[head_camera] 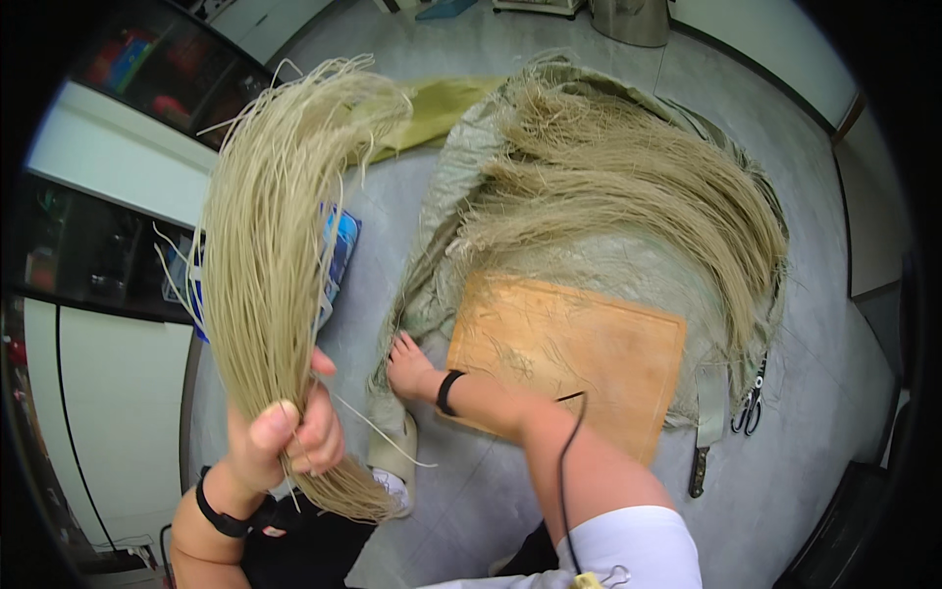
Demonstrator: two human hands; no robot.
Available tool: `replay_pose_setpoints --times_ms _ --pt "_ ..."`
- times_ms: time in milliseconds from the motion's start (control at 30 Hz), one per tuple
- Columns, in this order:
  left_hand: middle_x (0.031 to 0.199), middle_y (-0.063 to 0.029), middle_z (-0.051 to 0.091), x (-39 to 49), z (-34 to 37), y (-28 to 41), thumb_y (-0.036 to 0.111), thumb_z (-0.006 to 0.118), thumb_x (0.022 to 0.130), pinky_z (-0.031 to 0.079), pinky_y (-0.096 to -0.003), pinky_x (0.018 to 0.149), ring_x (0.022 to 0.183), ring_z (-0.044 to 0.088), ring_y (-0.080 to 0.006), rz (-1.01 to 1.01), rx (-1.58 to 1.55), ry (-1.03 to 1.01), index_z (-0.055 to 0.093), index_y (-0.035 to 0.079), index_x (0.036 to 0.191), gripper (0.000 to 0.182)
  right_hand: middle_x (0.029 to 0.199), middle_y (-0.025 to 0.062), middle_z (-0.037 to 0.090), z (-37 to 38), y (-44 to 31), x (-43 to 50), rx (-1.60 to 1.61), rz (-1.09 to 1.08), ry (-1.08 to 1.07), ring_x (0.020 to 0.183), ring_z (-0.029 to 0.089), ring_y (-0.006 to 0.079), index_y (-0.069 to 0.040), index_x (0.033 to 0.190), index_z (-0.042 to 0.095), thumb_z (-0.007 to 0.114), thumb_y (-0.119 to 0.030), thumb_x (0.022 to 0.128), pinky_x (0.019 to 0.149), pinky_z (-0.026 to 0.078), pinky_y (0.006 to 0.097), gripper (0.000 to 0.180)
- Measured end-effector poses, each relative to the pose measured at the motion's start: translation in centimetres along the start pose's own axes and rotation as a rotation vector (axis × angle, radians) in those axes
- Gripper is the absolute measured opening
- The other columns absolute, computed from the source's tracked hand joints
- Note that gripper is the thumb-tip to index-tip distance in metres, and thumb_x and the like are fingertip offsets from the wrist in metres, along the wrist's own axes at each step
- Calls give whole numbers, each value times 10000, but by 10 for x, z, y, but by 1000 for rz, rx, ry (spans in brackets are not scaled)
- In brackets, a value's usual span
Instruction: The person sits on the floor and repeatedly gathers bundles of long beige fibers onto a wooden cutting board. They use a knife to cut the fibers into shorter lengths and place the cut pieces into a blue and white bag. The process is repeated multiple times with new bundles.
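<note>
My left hand (298,438) is closed around a thick bundle of long, pale dried plant-like strands (261,243). The bundle fans upward from my fist, and its short lower end sticks out below over my foot. Down on the floor, my right hand (410,368) touches the near left edge of a woven plastic sack (460,158). Whether its fingers grip the sack cannot be made out. More tan strands (633,177) lie in a curved heap on the spread sack. A wooden cutting board (567,346), sprinkled with loose bits, lies partly under my right forearm.
Right of the board lie a cleaver (706,420) and black-handled scissors (749,412). A blue package (342,243) is partly hidden behind the raised bundle. Olive-yellow cloth or sheeting (449,110) lies beyond it. Cabinets (110,383) line the left side; a metal bin (630,20) stands far back.
</note>
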State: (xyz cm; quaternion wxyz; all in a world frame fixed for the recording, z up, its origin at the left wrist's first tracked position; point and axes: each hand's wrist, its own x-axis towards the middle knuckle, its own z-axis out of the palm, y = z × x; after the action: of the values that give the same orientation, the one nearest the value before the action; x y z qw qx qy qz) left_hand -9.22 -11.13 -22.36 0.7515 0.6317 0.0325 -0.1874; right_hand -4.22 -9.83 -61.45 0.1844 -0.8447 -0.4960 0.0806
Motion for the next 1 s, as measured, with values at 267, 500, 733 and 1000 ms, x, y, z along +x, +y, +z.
replay_pose_setpoints --times_ms 267,500,733,1000 --pt "595 28 348 23 24 -10 279 473 964 345 -255 421 424 339 -75 1 2 63 405 -3 1276 426 1338 190 498 -66 57 -153 169 -224 143 1334 399 368 -57 1242 551 571 -202 829 1154 271 487 438" --pt "632 20 371 45 52 -18 239 463 967 359 -254 452 480 374 -72 41 11 49 416 -18 1277 405 1446 179 426 -62 102 -194 -211 -128 37 1393 330 383 -118 1332 525 542 -289 875 1168 210 543 488" --pt "630 19 372 48 62 -18 244 471 963 361 -256 452 477 377 -73 52 21 26 416 -19 1273 410 1458 157 417 -54 96 -146 -205 -173 39 1395 333 354 -241 1361 507 557 -308 878 1160 191 569 491" --pt "647 -8 409 43 60 -45 227 495 972 393 -275 480 500 421 -102 35 27 77 409 -20 1275 401 1487 16 440 -113 232 -142 -530 202 71 1455 257 238 -206 1386 512 493 -259 945 1216 96 484 445"
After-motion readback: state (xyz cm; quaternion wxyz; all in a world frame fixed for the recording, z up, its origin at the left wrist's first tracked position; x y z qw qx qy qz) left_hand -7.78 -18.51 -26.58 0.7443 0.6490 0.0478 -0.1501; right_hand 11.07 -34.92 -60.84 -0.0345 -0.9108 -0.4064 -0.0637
